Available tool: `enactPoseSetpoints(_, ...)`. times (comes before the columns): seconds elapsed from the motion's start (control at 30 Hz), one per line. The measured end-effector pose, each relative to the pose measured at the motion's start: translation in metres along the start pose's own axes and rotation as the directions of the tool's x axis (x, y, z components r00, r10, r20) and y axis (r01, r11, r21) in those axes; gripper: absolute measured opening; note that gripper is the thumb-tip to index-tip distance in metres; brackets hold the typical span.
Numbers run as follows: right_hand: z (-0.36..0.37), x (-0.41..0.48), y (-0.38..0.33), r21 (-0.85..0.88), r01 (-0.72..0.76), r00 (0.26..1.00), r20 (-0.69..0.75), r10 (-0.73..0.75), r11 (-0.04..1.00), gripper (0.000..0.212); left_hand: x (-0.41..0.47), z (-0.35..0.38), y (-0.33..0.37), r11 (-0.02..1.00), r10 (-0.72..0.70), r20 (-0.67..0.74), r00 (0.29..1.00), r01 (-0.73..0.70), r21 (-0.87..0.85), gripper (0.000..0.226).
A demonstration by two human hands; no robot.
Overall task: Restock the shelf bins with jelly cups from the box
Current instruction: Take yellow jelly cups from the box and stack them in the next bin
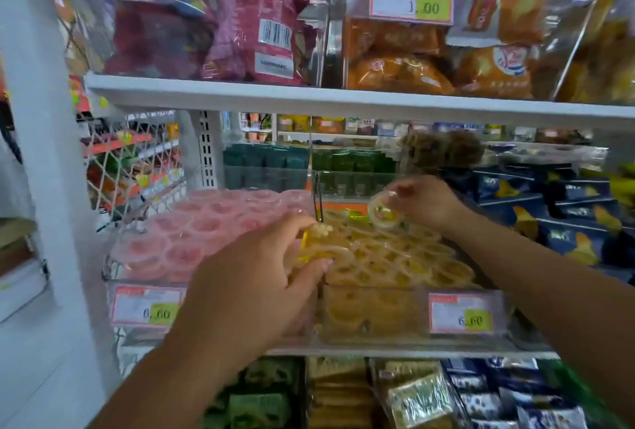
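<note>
Your left hand point(261, 270) curls round a few yellow jelly cups point(318, 246), thumb underneath, at the front left corner of the clear bin point(378, 332). Your right hand point(427, 200) pinches a single jelly cup point(384, 213), tilted, just above the rear rows of that bin. Inside it, yellow cups point(412, 263) lie packed close, heaped to the rim. Just beside it on the left, a second bin holds pink jelly cups point(199, 236) stacked as high. Each bin carries a price tag point(462, 312) on its front wall.

Both bins sit on a white shelf board point(412, 348). The upper shelf point(343, 100) bears red bags point(254, 30) and orange bags point(395, 61) in clear bins. Blue packets point(567, 208) fill the space to your right, with green and yellow packs point(343, 394) below. A white upright point(44, 171) stands at the left.
</note>
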State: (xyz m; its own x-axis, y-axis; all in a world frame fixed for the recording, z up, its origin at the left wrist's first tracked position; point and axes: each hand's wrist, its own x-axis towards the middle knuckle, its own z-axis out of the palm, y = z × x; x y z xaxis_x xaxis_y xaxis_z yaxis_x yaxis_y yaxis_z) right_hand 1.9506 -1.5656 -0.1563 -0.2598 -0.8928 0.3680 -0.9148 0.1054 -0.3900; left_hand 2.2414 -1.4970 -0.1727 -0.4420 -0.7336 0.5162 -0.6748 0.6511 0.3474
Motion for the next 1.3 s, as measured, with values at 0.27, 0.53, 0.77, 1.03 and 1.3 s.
enactPoseSetpoints(0.27,0.04,0.09,0.007,-0.172,0.034,0.964,0.266,0.013,0.985,0.027,0.047,-0.012,-0.025,0.998,-0.003,-0.044,0.999,0.006,0.07,0.045)
enactPoseSetpoints(0.53,0.056,0.101,0.019,-0.216,0.067,0.936,0.35,0.014,0.974,0.026,0.059,-0.003,-0.037,0.999,0.027,-0.065,0.998,-0.025,0.03,0.048)
enactPoseSetpoints(0.77,0.038,0.093,0.018,-0.18,-0.002,0.973,0.226,0.043,0.984,0.045,0.063,0.007,-0.033,0.999,0.04,-0.028,0.999,-0.039,0.029,0.048)
enactPoseSetpoints(1.03,0.036,0.088,0.046,0.078,-0.117,0.961,0.26,0.093,0.99,0.024,0.058,0.008,-0.03,0.999,0.045,-0.001,0.999,-0.045,-0.014,0.048)
enactPoseSetpoints(1.3,0.035,0.082,0.05,-0.316,0.105,0.862,0.501,0.072,0.943,0.025,0.053,0.006,-0.037,0.999,0.04,-0.03,0.999,-0.041,-0.019,0.05)
